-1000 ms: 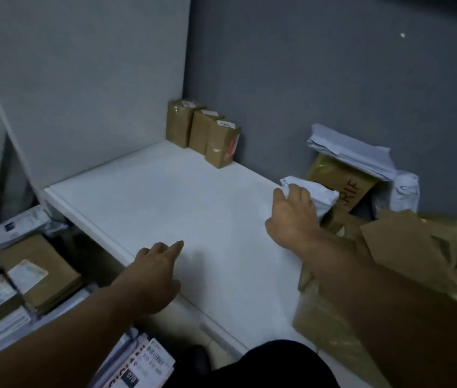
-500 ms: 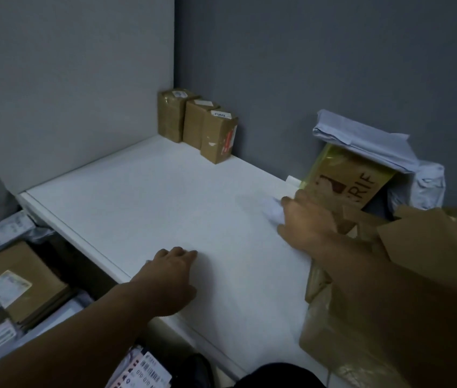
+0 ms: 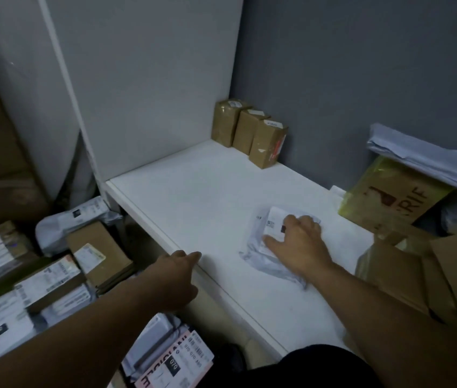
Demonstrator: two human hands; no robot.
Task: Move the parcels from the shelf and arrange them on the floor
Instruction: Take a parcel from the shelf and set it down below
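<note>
A dark grey wall meets a white upright panel.

Dim indoor light, dark grey wall at the back, pale white side panel upright on the left meeting it in a corner, flat white shelf board running out from that corner.

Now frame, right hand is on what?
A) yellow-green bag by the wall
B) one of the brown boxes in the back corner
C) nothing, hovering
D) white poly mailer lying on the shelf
D: the right hand is palm-down on the white poly mailer, fingers curled onto it, on the shelf, apart from the brown boxes.
</note>
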